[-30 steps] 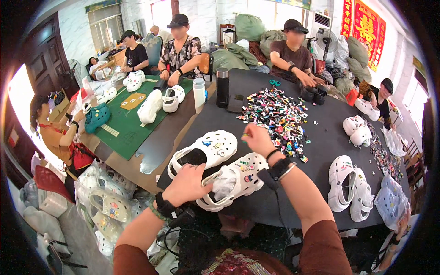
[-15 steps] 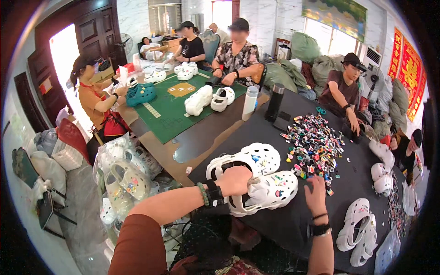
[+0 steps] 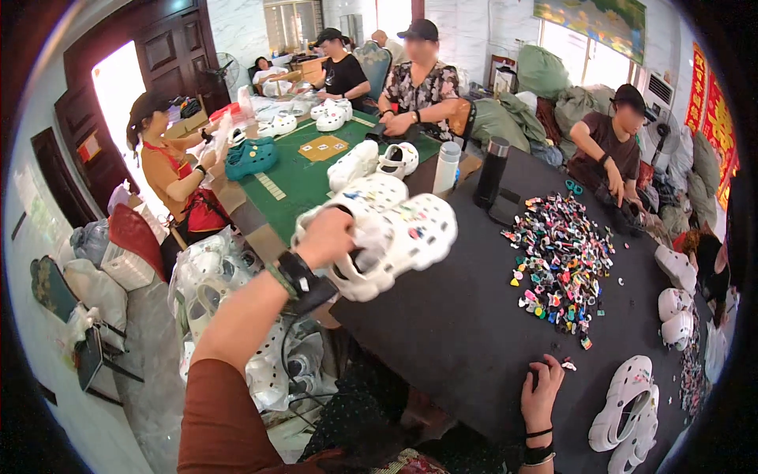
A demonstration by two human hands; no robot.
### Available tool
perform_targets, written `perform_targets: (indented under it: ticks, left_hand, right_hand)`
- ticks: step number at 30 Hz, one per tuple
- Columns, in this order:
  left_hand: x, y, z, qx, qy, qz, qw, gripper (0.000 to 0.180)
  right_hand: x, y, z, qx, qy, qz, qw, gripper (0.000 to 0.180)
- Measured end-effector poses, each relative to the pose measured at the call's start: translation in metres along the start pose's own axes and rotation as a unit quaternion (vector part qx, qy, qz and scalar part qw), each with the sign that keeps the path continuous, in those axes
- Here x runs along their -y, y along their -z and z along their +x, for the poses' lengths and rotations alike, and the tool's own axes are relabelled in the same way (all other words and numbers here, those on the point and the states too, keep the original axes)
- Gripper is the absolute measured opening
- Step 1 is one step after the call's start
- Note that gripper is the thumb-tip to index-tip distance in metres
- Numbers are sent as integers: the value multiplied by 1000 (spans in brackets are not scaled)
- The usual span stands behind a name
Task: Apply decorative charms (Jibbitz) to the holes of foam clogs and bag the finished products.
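Observation:
A pair of white perforated clogs [image 3: 426, 231] with small colourful shoe charms is raised above the table's left edge. My left hand [image 3: 325, 237] is closed around the clogs at their heel ends; motion smears them slightly. Low over the black table [image 3: 442, 316], my right hand [image 3: 542, 389] has its fingers loosely apart and holds nothing. Beside its fingertips lies a small loose charm [image 3: 568, 364]. Beyond that hand spreads a heap of mixed charms [image 3: 562, 261]. Another white clog pair [image 3: 624, 411] rests to the right of my right hand.
A white bottle [image 3: 447, 167] and a black flask [image 3: 491, 170] stand at the far edge. More white clogs [image 3: 677, 316] line the right side. Plastic-bagged clogs [image 3: 209, 276] sit at lower left. Co-workers sit around a green-matted table [image 3: 296, 186] and at the far right.
My left hand has lifted the clog pair off the black table and carried it left and away from me. My right hand has drawn back toward me from the charm heap.

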State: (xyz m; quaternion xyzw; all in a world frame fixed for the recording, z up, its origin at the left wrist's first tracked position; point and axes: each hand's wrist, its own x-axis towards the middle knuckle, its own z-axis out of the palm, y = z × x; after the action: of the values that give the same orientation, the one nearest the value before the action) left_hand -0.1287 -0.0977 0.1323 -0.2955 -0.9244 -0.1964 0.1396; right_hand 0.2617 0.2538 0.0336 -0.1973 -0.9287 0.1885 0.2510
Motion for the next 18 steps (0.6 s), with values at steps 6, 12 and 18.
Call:
perform_targets:
  ticks: [6, 12, 18]
  left_hand:
    - [57, 4, 94, -11, 86, 135, 987, 18]
    - [118, -37, 128, -155, 124, 114, 973, 17]
    - [104, -80, 94, -10, 166, 57, 984, 33]
  right_hand:
    - [2, -1, 3, 19, -32, -15, 999, 22]
    - [14, 4, 2, 18, -26, -27, 999, 24]
    - [8, 4, -2, 14, -19, -43, 999, 25]
